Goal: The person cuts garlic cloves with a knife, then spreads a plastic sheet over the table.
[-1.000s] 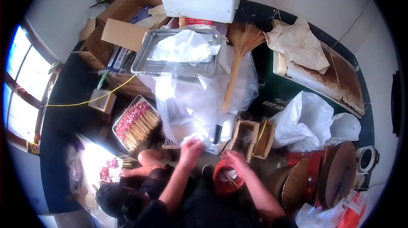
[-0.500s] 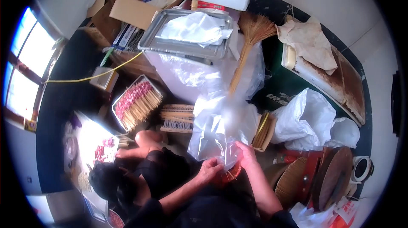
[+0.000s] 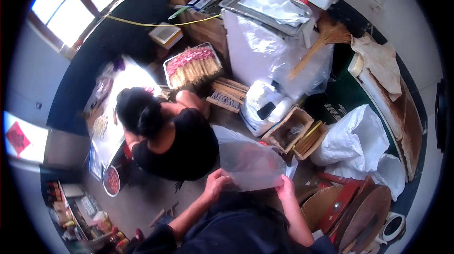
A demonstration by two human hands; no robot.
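Note:
A clear plastic bag [image 3: 250,162] is stretched between my two hands, low in front of my body. My left hand [image 3: 217,184] pinches its near left corner, fingers closed. At the near right corner, my right hand [image 3: 284,188] grips the edge between thumb and fingers. The bag looks flat and see-through. Something reddish shows blurred through it or just behind it; I cannot make out what it is.
A person in black [image 3: 179,145] sits close on the left at a bright worktable [image 3: 127,76]. Ahead are a tray of skewers [image 3: 194,67], a cardboard box [image 3: 288,128] and white sacks [image 3: 352,138]. Round wooden boards [image 3: 364,218] stand at right.
My view has swung left, bringing in more of the seated person and the floor. My hands have moved farther apart, and the bag now lies lower and spread wider between them.

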